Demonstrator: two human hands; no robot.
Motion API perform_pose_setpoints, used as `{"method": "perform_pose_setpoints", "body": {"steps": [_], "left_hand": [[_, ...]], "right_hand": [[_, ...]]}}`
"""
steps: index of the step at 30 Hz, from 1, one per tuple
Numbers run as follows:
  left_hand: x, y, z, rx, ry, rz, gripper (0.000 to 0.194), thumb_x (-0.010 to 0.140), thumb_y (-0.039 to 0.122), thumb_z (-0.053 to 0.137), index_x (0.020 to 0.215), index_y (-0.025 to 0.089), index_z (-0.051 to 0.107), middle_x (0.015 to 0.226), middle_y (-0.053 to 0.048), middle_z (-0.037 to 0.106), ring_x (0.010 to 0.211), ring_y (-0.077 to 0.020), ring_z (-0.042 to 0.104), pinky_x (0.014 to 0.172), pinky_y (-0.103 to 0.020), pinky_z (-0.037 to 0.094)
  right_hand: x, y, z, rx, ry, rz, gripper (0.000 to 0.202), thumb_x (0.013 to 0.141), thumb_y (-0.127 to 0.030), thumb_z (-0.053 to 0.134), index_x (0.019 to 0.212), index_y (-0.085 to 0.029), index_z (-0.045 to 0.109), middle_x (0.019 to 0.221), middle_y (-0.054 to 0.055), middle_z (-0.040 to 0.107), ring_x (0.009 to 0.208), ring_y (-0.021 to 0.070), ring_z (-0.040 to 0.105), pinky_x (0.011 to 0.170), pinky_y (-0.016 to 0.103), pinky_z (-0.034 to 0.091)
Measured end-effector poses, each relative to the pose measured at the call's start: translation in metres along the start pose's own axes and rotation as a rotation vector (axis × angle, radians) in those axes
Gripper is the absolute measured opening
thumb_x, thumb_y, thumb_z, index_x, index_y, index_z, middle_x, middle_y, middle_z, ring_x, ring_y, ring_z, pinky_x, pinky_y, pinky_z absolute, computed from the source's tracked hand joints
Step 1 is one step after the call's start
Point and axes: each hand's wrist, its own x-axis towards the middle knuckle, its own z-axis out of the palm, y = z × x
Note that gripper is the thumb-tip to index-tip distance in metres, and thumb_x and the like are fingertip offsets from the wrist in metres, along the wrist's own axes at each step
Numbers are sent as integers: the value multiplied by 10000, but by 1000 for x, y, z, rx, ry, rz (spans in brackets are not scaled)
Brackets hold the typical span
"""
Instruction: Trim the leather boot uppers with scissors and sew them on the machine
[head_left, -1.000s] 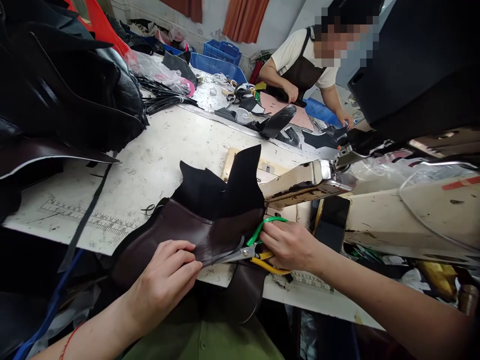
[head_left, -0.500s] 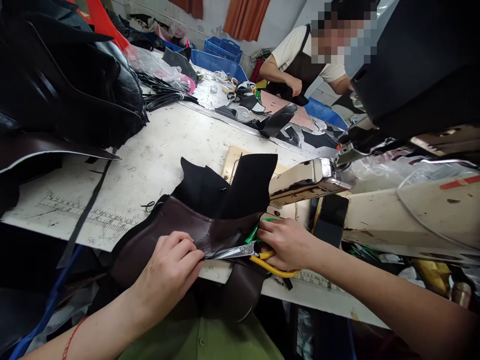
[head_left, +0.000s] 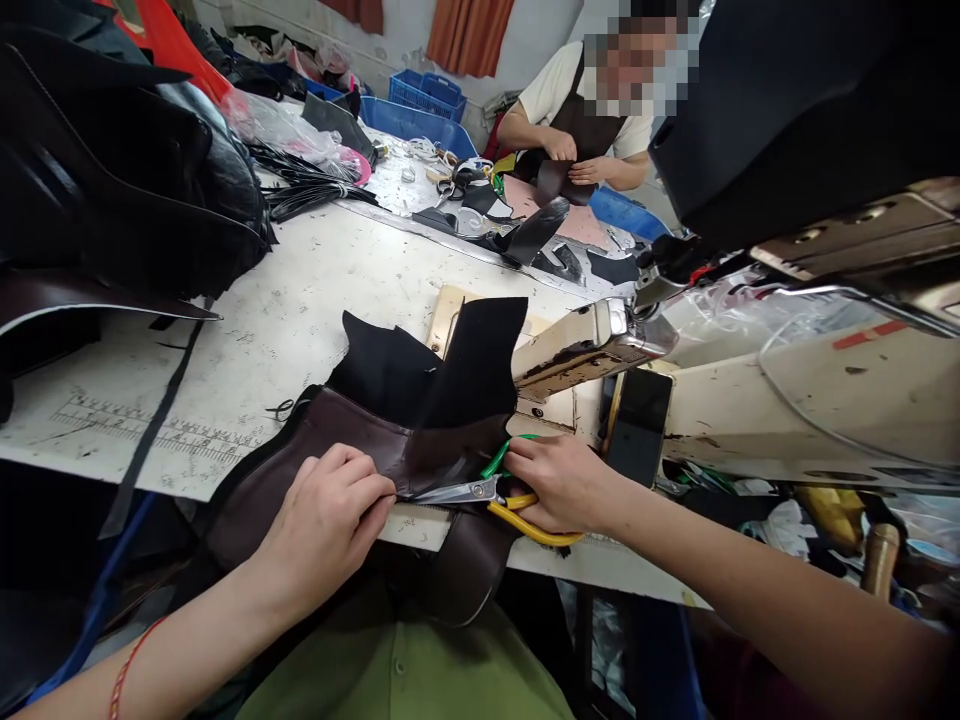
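A dark brown leather piece (head_left: 360, 430) with a black lining (head_left: 480, 370) lies at the table's front edge, part of it hanging over. My left hand (head_left: 330, 520) pinches the leather's edge near the scissor tips. In my right hand (head_left: 555, 485) are scissors (head_left: 457, 492) with one yellow and one green handle. Their blades point left along the leather's edge, and the tips end beside my left fingertips. Whether the blades are fully closed is hard to tell.
The sewing machine's arm (head_left: 585, 345) stands behind the leather, a phone (head_left: 637, 425) beside it. Black leather goods (head_left: 127, 180) are heaped at the left. Across the table (head_left: 300, 270), a person (head_left: 570, 110) handles a dark piece near scraps and blue crates (head_left: 427, 95).
The whole view has shifted slightly, so things sit further left. The person across the table has brought both hands together on a dark piece. My hands keep nearly the same hold.
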Motion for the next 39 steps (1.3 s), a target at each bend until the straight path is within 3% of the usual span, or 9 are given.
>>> {"method": "perform_pose_setpoints", "body": {"steps": [7,18,28,39], "left_hand": [[-1,-2,0,-34,18,13,158,930,203,494,828,220,614,784,8,614,855,-199,505,663,-330,297],[-6,-7,-1,-97,59,108,82,904,151,546,853,212,563,805,21,637,885,-192,507,673,-328,304],[-9,-8,-2,-167,126,158,106,879,121,590,820,209,603,772,13,639,882,-181,520,709,-327,338],[-10,-8,-2,-190,122,142,117,882,123,598,823,223,610,739,18,633,846,-178,517,696,-331,321]], "right_hand": [[-1,1,6,-5,50,-16,94,688,-240,528,731,-166,567,713,32,589,535,137,476,513,308,161],[-2,-3,6,30,22,11,111,678,-238,531,768,-180,560,753,40,584,599,153,499,516,307,195],[-2,-2,8,-129,225,-80,96,636,-185,504,722,-174,546,697,42,525,589,169,437,519,315,191],[-4,-10,2,-217,308,-72,89,642,-120,494,676,-191,533,675,39,479,638,198,421,599,338,262]]}}
